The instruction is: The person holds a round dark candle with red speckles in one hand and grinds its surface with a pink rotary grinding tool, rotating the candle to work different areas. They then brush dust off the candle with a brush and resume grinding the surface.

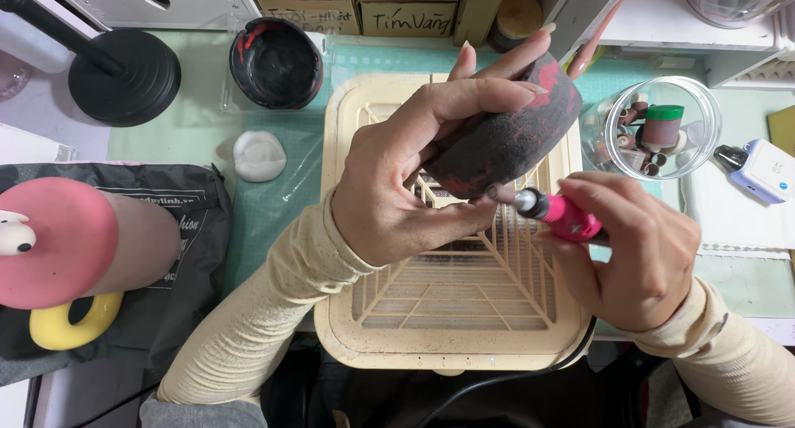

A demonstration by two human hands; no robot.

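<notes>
My left hand (pixel 406 175) grips a dark bowl-like piece (pixel 509 130) with black and red speckled surface, holding it tilted above a cream grille-topped dust collector (pixel 348 312). My right hand (pixel 638 254) holds a pink rotary tool (pixel 556 213), its metal tip touching the lower edge of the dark piece. A black cord runs from the tool down past the collector's front.
A second black bowl with red smears (pixel 276 62) and a white lump (pixel 259 156) lie on the green mat (pixel 199 130) at the left. A clear round container of sanding bits (pixel 658 128) stands at the right, next to a small white device (pixel 762 170). Pink and yellow figure (pixel 58 254) at far left.
</notes>
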